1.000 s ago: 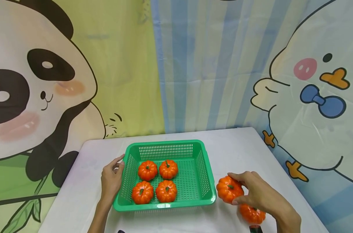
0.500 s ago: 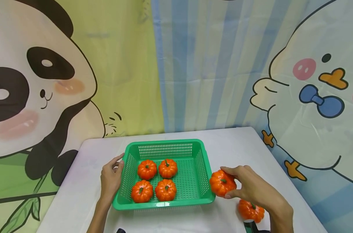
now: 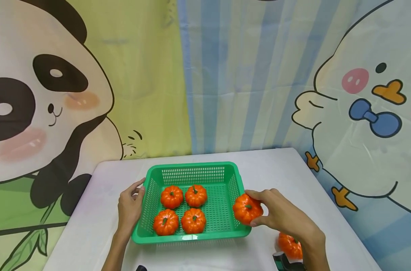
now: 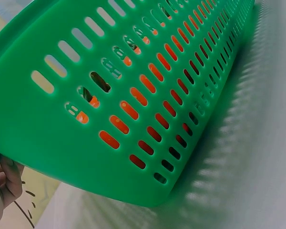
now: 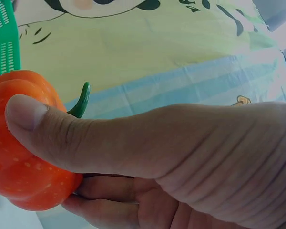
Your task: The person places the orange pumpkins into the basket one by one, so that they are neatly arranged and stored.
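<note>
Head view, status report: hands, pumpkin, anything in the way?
Right hand grips pumpkin above the green basket's right rim. Left hand holds the left wall. Four pumpkins inside; right side free. One pumpkin left on table.

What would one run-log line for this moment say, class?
right hand: grips pumpkin at basket's right rim | left hand: holds green basket left wall | basket: four pumpkins | table: one pumpkin
</note>
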Tool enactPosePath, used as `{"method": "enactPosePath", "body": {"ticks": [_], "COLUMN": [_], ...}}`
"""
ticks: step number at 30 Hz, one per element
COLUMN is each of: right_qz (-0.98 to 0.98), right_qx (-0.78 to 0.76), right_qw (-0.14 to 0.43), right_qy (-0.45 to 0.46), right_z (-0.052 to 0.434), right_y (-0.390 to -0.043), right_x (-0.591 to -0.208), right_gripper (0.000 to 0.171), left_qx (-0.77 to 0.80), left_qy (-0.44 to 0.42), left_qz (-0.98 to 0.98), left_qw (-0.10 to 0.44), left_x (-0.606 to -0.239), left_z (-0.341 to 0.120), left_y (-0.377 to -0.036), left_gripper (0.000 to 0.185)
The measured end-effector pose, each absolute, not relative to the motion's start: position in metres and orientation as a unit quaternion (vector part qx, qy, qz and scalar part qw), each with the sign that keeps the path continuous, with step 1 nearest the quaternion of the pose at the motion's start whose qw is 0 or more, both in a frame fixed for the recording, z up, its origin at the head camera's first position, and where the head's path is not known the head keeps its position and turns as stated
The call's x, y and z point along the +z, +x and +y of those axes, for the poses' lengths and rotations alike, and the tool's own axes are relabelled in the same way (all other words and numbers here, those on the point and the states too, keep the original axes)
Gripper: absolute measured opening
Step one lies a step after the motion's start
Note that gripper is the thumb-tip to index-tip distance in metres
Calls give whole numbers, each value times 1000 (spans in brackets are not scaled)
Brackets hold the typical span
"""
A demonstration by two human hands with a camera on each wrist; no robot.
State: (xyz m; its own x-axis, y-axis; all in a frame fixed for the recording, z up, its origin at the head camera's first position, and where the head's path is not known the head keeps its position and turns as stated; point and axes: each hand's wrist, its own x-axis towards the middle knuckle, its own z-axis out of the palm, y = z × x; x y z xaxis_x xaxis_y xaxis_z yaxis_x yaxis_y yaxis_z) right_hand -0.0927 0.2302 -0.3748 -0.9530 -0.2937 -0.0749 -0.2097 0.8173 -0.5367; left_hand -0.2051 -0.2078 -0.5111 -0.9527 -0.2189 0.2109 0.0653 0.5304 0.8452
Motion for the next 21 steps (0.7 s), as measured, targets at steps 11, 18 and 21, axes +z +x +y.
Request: {"method": "enactPosePath", "body": {"ticks": [11, 18, 21], "right_qz": [945, 947, 944], "right_qx": [-273, -273, -280], "right_qw": [60, 74, 80], "right_qy": [-172, -151, -157], "right_z": [220, 209, 204], "right_y": [-100, -104, -107], "right_x": [-385, -388, -390], "right_gripper": [73, 73, 75], "left_qx": [-482, -476, -477], "left_qy": [47, 54, 53], "left_qz": [-863, -866, -865], "left_qw": [148, 146, 147], "left_x": [-510, -511, -511], "left_z": [-207, -207, -207], "left_y": [-206, -206, -206], "left_gripper": [37, 37, 37]}}
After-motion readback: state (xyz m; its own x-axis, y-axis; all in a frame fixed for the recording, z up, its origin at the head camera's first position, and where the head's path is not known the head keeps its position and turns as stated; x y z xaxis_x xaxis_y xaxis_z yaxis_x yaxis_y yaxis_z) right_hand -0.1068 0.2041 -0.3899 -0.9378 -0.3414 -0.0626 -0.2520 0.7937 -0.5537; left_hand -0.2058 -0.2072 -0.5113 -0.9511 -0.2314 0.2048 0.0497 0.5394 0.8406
